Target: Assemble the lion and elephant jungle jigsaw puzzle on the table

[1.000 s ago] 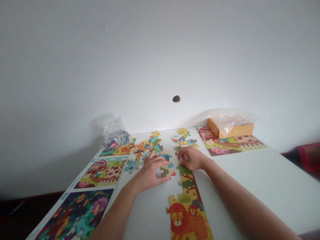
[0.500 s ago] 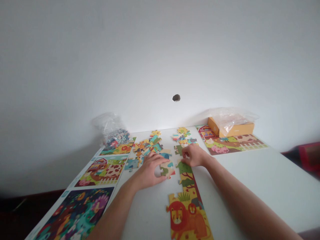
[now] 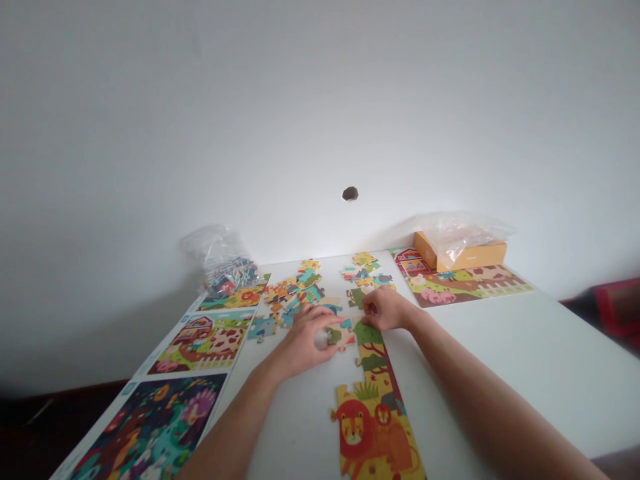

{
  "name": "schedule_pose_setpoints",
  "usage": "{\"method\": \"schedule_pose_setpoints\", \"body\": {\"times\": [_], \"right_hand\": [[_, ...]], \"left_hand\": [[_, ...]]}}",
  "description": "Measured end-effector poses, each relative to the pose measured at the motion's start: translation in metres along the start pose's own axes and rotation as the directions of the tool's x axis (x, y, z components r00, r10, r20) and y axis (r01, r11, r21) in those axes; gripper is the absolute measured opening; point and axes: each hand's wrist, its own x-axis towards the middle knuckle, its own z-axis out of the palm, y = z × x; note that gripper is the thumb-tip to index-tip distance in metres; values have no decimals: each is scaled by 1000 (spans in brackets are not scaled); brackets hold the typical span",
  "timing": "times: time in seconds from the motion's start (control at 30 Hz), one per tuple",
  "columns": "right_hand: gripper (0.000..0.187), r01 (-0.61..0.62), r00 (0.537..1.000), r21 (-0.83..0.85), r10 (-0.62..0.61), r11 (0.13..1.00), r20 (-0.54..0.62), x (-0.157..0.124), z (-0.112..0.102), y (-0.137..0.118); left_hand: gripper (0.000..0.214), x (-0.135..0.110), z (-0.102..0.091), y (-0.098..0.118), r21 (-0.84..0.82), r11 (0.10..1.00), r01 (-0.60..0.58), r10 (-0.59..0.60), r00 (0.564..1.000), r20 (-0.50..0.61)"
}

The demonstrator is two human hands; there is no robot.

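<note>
A partly joined jigsaw strip [image 3: 379, 420] with lions and a tree runs away from me along the white table. At its far end, my right hand [image 3: 385, 309] is closed, its fingertips pressed down on the green treetop piece [image 3: 368, 331]. Just left of the strip, my left hand [image 3: 311, 337] pinches a puzzle piece [image 3: 341, 335] in beige, green, red and blue between thumb and fingers. That piece lies close beside the strip's edge; whether they touch I cannot tell. Beyond my left hand lies a heap of loose puzzle pieces [image 3: 295, 291].
Picture sheets [image 3: 205, 343] line the left side, with a clear bag of pieces [image 3: 227, 270] behind them. More loose pieces [image 3: 367, 272] lie at the back. At the back right, a yellow box [image 3: 473, 257] under clear plastic rests on a farm picture [image 3: 450, 290].
My left hand has shifted slightly right with its puzzle piece, narrowing the gap to the strip. My right hand stays at the strip's far end. The view has tilted a little.
</note>
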Motion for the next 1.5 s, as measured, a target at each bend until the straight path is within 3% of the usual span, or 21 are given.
{"method": "schedule_pose_setpoints", "body": {"times": [0.2,0.57,1.07,1.27,1.5], "right_hand": [[10,11,1000,-7,-11,1000,-8,-6,2,-10],[10,-10,1000,-3,10,1000,6,-7,-3,-24],[8,9,1000,3,-9,1000,0,-10,-1,-25],[9,5,1000,-10,-4,1000,17,-11,-3,-26],[9,-1,1000,-12,1,1000,7,-11,-2,-27]], "left_hand": [[18,-9,-2,15,55,998,-4,2,999,35],[24,-19,-13,12,92,996,15,-22,997,71],[21,-21,-22,32,61,998,-25,16,989,147],[56,-25,-16,21,49,998,48,-51,997,57],[49,-22,-6,18,3,1000,16,-16,1000,-9]]}}
